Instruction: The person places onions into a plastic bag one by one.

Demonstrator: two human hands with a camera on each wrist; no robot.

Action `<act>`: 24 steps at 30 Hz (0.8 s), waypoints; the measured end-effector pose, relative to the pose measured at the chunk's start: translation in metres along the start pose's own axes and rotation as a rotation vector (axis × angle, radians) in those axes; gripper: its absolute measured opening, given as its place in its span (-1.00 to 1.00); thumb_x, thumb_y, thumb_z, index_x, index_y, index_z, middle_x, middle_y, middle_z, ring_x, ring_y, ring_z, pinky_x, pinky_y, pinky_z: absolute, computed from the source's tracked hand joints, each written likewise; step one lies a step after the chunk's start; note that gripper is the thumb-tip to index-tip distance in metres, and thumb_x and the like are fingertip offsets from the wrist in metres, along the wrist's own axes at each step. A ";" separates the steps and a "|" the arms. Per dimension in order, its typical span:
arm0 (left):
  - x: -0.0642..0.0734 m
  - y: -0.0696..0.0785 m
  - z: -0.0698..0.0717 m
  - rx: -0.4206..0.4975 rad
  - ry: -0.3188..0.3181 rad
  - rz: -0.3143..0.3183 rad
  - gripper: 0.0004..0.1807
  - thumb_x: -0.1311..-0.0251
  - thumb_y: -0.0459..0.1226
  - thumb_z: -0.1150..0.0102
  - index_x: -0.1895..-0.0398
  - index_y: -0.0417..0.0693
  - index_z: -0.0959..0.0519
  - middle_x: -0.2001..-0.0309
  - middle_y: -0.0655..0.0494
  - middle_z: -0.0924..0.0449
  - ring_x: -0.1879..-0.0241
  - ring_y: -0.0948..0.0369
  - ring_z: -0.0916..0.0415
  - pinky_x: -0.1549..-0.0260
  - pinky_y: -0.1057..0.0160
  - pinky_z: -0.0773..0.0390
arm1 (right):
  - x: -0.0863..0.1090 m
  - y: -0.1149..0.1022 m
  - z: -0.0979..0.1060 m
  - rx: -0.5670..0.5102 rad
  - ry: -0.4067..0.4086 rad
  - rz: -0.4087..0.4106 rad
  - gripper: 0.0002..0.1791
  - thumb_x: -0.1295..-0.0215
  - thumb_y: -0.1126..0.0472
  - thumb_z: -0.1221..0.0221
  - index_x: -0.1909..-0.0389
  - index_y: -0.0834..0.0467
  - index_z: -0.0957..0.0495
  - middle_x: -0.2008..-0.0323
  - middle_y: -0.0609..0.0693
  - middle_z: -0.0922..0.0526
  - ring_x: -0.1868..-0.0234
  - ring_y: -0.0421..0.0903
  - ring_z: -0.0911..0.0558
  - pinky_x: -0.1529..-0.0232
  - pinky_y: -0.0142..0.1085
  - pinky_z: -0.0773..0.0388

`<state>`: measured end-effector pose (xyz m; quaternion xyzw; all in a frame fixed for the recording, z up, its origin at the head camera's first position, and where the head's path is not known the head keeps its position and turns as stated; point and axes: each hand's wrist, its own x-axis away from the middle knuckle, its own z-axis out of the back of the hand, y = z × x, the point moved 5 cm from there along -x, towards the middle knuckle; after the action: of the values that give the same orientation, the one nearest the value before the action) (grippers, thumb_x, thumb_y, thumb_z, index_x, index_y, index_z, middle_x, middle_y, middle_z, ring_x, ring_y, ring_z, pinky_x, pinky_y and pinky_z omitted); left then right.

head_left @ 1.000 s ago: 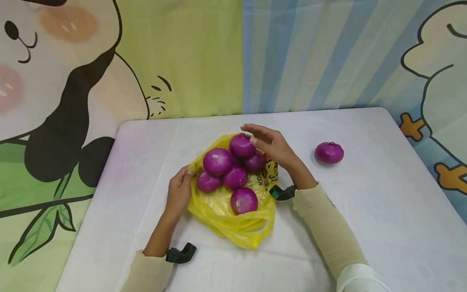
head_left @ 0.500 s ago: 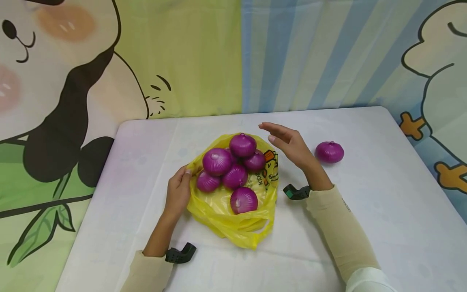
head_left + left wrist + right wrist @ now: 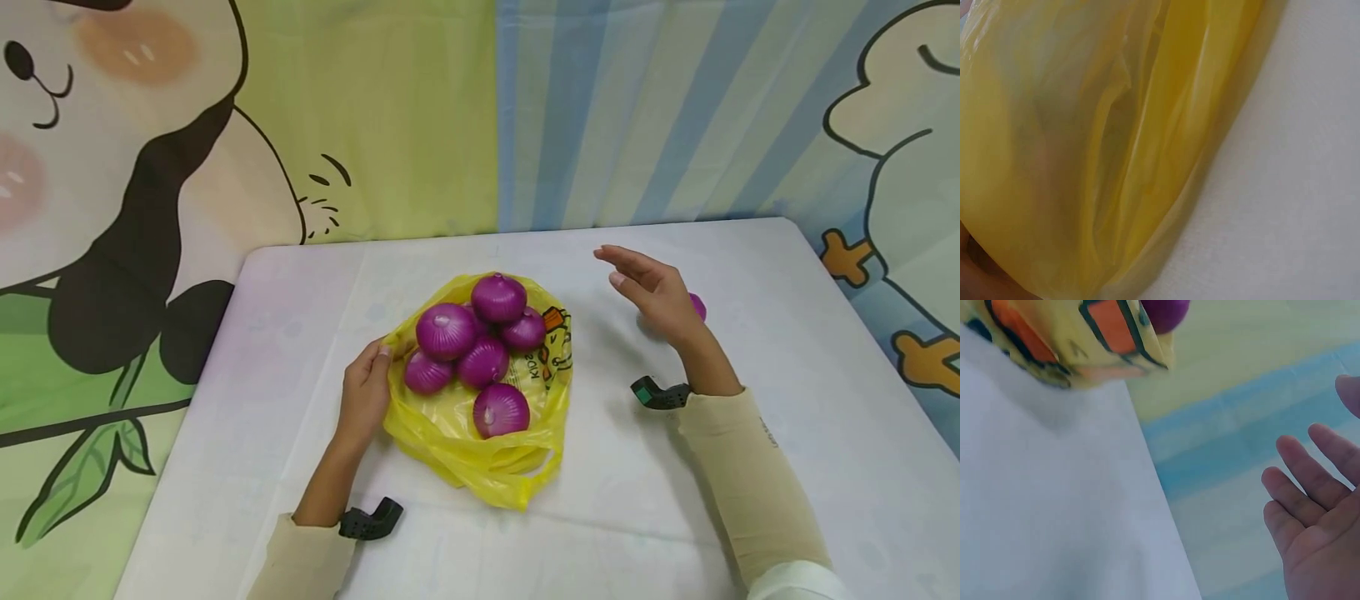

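A yellow plastic bag [image 3: 450, 454] lies spread on the table, with several purple onions [image 3: 483, 362] heaped inside it. My left hand [image 3: 365, 392] pinches the bag's left rim, its thumb on top. In the left wrist view the bag's side [image 3: 1172, 125] fills much of the picture, and only a bit of the hand [image 3: 988, 281] shows. My right hand [image 3: 660, 300] is over the table to the right of the bag, fingers extended and holding nothing. Partly hidden behind it is a lone onion [image 3: 699, 307]. The right wrist view shows the same open palm [image 3: 1325, 531].
A white-covered table [image 3: 600, 517] carries everything, its back edge meeting a cartoon-printed cloth [image 3: 420, 125]. Black wrist devices sit on the left wrist [image 3: 371, 520] and the right wrist [image 3: 660, 393].
My right hand has moved away from the onions in the bag, rightward to the lone onion, now partly covering it from view. The left hand keeps its hold on the bag rim.
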<state>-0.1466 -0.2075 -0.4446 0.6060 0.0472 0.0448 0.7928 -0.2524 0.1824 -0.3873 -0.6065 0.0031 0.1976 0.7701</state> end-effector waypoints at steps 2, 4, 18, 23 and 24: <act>-0.001 0.001 0.000 -0.009 0.004 -0.006 -0.52 -0.53 -0.08 0.25 -0.24 -0.19 -0.47 -0.17 -0.02 -0.51 -0.24 0.17 -0.36 -0.24 0.18 -0.35 | 0.003 0.002 0.011 0.007 0.036 -0.003 -0.52 -0.42 0.29 -0.10 -0.33 0.24 -0.38 -0.28 0.11 -0.45 -0.35 -0.07 -0.32 -0.31 -0.35 -0.26; -0.001 0.000 0.000 -0.019 0.004 -0.008 -0.51 -0.53 -0.07 0.25 -0.24 -0.19 -0.46 -0.17 -0.02 -0.51 -0.24 0.16 -0.37 -0.23 0.18 -0.36 | 0.007 0.004 0.023 0.024 0.076 -0.013 -0.51 -0.40 0.31 -0.13 -0.33 0.23 -0.39 -0.28 0.09 -0.46 -0.35 -0.09 -0.33 -0.29 -0.39 -0.26; 0.001 0.000 0.000 -0.026 0.009 -0.004 -0.52 -0.53 -0.06 0.25 -0.25 -0.17 -0.47 -0.18 -0.03 -0.51 -0.24 0.16 -0.36 -0.24 0.18 -0.34 | 0.037 0.024 0.077 0.207 0.218 -0.118 -0.39 -0.33 0.21 -0.24 -0.39 0.06 -0.34 -0.35 -0.02 -0.37 -0.41 -0.14 -0.22 -0.28 -0.54 -0.14; 0.002 0.001 0.000 -0.014 0.003 -0.004 -0.52 -0.53 -0.07 0.25 -0.25 -0.18 -0.47 -0.18 -0.03 -0.50 -0.25 0.16 -0.35 -0.26 0.17 -0.32 | 0.048 0.041 0.090 0.168 0.247 -0.190 -0.35 -0.38 0.20 -0.18 -0.45 0.03 -0.24 -0.41 -0.01 -0.27 -0.43 -0.13 -0.18 -0.30 -0.49 -0.14; 0.002 0.001 0.001 -0.013 0.002 -0.004 -0.52 -0.53 -0.07 0.25 -0.25 -0.18 -0.47 -0.19 -0.03 -0.50 -0.25 0.17 -0.35 -0.26 0.17 -0.32 | 0.049 0.045 0.091 0.159 0.242 -0.209 -0.34 -0.38 0.21 -0.17 -0.47 0.03 -0.21 -0.43 0.00 -0.23 -0.44 -0.12 -0.16 -0.31 -0.48 -0.13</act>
<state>-0.1448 -0.2079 -0.4439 0.6008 0.0488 0.0440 0.7967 -0.2429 0.2909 -0.4170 -0.5600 0.0486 0.0412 0.8261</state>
